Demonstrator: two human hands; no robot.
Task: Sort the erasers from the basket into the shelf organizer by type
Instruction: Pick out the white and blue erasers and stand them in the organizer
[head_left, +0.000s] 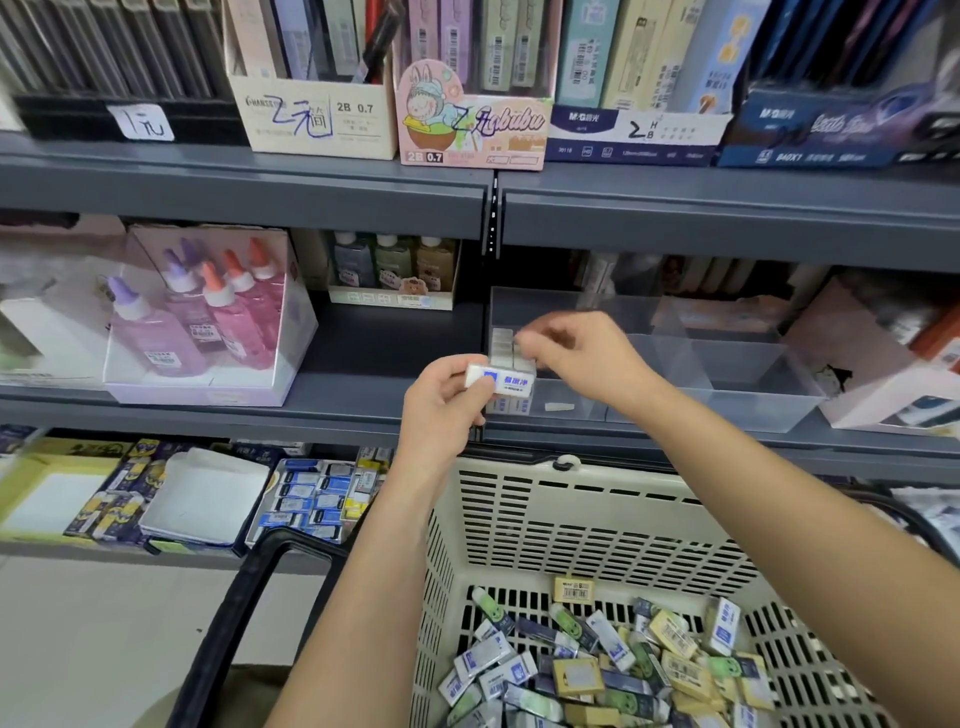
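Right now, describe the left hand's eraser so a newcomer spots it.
Find the clear organizer on the middle shelf, above the basket. At its left front corner, the left hand pinches a white eraser with blue print, held aloft, unlike the stack behind.

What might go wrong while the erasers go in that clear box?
The stack of erasers in the clear organizer stands tall, and the right hand working at its top might topple it. The left hand holds the white eraser only in its fingertips, so it might slip and fall. The basket holds mixed kinds, so a wrong type could get stacked.
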